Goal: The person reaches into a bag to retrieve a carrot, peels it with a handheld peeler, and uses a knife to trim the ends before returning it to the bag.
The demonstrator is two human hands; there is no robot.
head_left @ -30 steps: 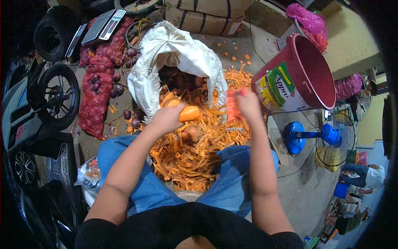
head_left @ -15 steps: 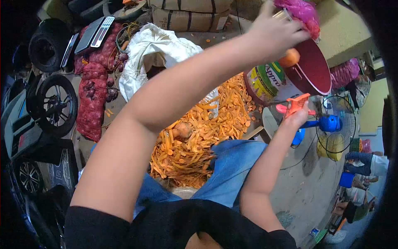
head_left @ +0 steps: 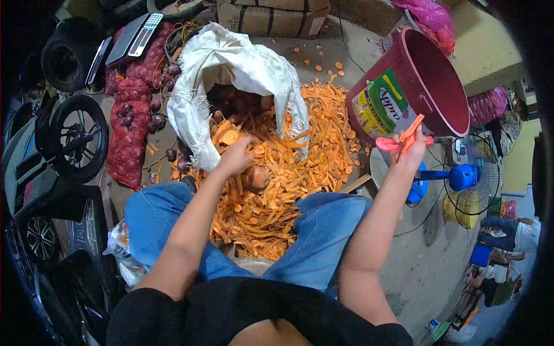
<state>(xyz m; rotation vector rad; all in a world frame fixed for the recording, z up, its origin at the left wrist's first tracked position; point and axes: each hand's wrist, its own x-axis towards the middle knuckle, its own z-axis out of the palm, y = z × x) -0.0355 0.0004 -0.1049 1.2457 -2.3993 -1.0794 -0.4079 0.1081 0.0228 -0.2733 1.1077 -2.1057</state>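
My left hand (head_left: 236, 156) is low over a heap of orange peelings (head_left: 277, 213), its fingers curved and partly apart; I see nothing held in it. Just beyond it lies an orange carrot piece (head_left: 229, 137) with a pale cut face, at the mouth of a white woven sack (head_left: 231, 55). A larger, rough brown-orange root (head_left: 255, 177) rests on the heap near my wrist. My right hand (head_left: 408, 151), raised at the right, is closed around an orange-red peeler (head_left: 413, 130). Behind it a dark red bucket (head_left: 398, 86) leans tilted, its opening to the right.
Red net sacks of onions (head_left: 127, 132) lie at the left, with a scale (head_left: 135, 40) on top. A motorbike wheel (head_left: 78, 138) stands farther left. At the right are a blue fan (head_left: 463, 176) and a yellow container (head_left: 460, 213). Other people (head_left: 511, 230) are at the far right.
My left hand has come down from the bucket's rim to the peelings by the sack. An orange root seen at the bucket's mouth no longer shows. My right hand still holds the peeler.
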